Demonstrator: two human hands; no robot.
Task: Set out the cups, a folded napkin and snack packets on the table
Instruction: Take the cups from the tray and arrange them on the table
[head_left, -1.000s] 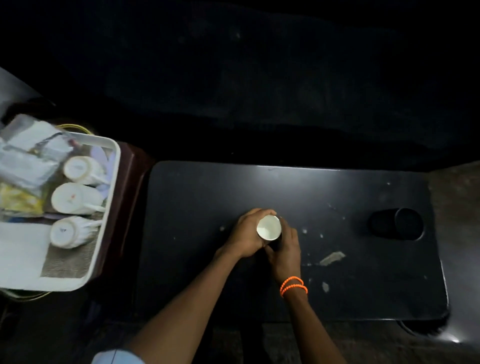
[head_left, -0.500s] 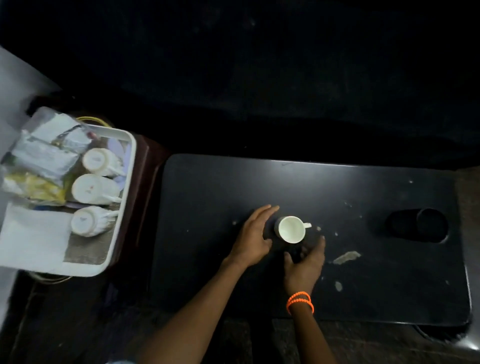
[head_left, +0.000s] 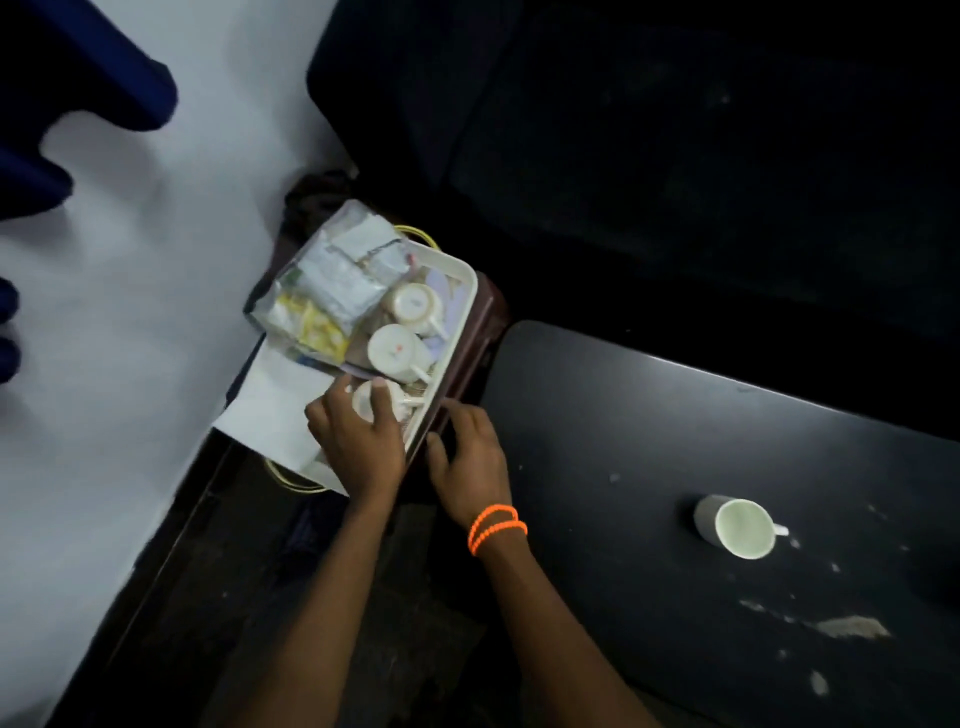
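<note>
The left hand is gripping a white cup lying in the tray; the right hand is resting open beside it. Another cup is standing on the scuffed black table.

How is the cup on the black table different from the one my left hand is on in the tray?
The cup on the table stands upright, mouth up, untouched; the tray cup lies on its side under the left hand. The table cup stands alone; the tray cup sits beside two others. Both are white with a handle.
</note>
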